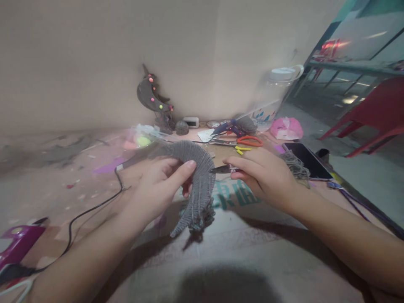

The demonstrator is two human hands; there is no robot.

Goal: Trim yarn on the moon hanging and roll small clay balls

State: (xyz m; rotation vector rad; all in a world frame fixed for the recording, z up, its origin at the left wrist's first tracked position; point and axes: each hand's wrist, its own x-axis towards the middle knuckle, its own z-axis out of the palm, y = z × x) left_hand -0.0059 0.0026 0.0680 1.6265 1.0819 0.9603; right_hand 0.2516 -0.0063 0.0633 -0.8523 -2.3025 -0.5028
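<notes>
My left hand (168, 174) is closed on a grey, yarn-wrapped crescent (202, 176), its thumb across the front and other fingers behind. Near the lower tip of the crescent hangs a cluster of grey yarn decoration (203, 216). Between the fingers of my right hand (265, 174) is a small pointed tool with a dark blade (221, 169); its handle is mostly hidden, so I cannot tell its exact kind. The blade tip points left and meets the crescent's right edge, or lies just in front of it.
A crescent with coloured beads (151, 96) stands against the wall. Behind my hands lie a blue glue gun (229, 126), orange-handled scissors (249, 141) and a grey yarn ball (182, 127). A clear bottle (273, 99), phone (307, 160) and loose yarn (295, 166) are right. A black cord (91, 209) runs left.
</notes>
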